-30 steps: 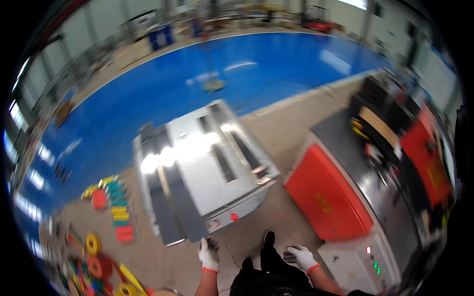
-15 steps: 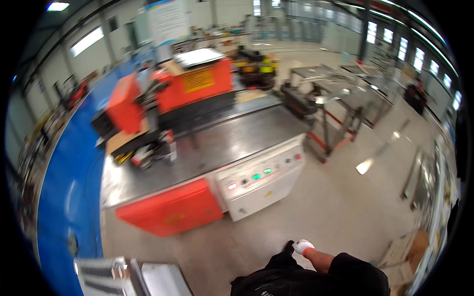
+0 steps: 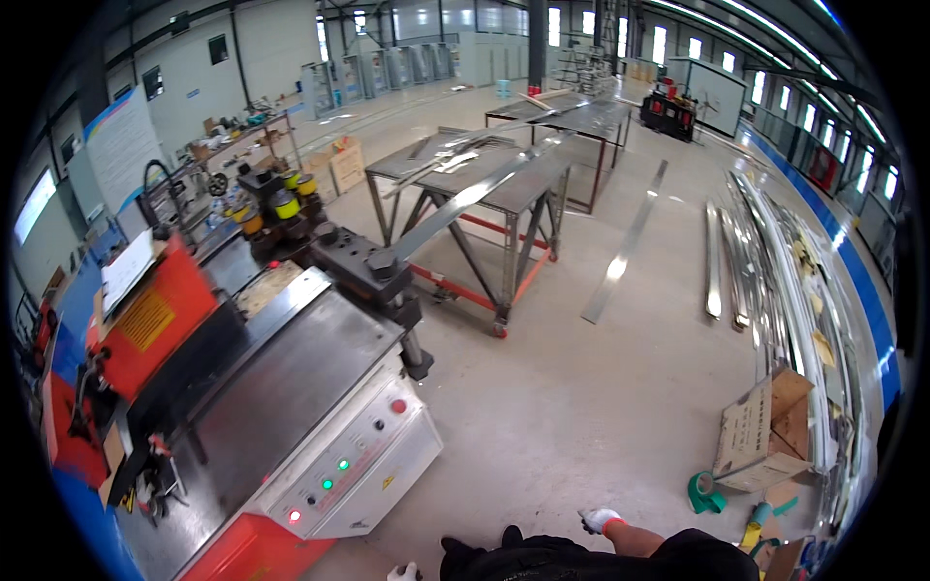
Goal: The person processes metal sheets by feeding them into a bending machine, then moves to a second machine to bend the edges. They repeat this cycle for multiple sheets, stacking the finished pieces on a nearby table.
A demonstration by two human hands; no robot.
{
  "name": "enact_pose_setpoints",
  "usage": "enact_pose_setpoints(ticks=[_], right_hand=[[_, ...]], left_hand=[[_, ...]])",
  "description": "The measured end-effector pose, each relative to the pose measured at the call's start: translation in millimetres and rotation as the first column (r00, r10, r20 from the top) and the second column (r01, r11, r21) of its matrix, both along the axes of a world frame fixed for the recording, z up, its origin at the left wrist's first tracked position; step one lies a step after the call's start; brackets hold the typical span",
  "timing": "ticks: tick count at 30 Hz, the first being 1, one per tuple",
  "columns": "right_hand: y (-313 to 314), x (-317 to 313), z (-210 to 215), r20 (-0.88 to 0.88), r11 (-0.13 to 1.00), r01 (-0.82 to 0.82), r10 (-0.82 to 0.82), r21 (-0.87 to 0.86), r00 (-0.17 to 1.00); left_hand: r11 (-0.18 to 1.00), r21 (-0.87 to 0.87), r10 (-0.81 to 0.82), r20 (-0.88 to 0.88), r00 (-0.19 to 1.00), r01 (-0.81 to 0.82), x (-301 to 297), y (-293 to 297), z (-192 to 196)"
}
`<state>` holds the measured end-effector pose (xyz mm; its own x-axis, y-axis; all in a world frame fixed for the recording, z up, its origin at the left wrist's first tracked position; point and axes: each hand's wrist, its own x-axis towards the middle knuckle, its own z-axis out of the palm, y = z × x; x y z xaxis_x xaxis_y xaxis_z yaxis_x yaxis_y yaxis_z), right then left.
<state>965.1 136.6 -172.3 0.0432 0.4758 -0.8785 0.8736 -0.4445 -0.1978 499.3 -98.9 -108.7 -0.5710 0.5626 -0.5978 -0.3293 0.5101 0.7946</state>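
My right hand point(image 3: 598, 521), in a white glove with an orange cuff, hangs over the grey floor beside my dark clothing. Its fingers look loosely apart, and I see nothing in them. At the bottom edge of the head view, my left hand point(image 3: 405, 573) shows only as a bit of white glove; its fingers are mostly cut off. Nearest to it is the white control panel point(image 3: 354, 481) of an orange and white metalworking machine, with lit green and red buttons. The machine's steel bed point(image 3: 281, 378) extends along the left. Neither hand touches it.
Metal work tables point(image 3: 475, 179) stand ahead, with a long flat metal bar point(image 3: 484, 184) reaching from the machine across one. Another flat bar point(image 3: 630, 242) lies on the floor. On the right are metal strips point(image 3: 746, 252), a cardboard box point(image 3: 751, 436) and green tape point(image 3: 705, 494).
My view has swung right, so the machine now sits further left and the tables nearer the centre. My left glove has come into view at the bottom edge; my right hand still hangs low.
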Motion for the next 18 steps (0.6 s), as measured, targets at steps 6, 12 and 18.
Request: enact_pose_setpoints(ticks=[6,12,18], right_hand=[[138.8,-80.3,27.8,-0.424,0.869,0.490,-0.469,-0.068,0.774],[303.7,-188.0,72.7,-0.565,0.883,0.470,-0.382,0.011,0.731],[473.1,-267.8,109.2,-0.682,0.870,0.421,-0.146,0.257,0.717]], left_hand=[[0.958,-0.031,-0.287,-0.137,0.948,0.286,-8.4,208.9,-16.5],[0.827,-0.049,-0.549,-0.292,0.783,0.561,-21.1,421.1,73.2],[0.748,0.222,-0.598,-0.185,0.780,0.626,-49.1,561.9,126.8]])
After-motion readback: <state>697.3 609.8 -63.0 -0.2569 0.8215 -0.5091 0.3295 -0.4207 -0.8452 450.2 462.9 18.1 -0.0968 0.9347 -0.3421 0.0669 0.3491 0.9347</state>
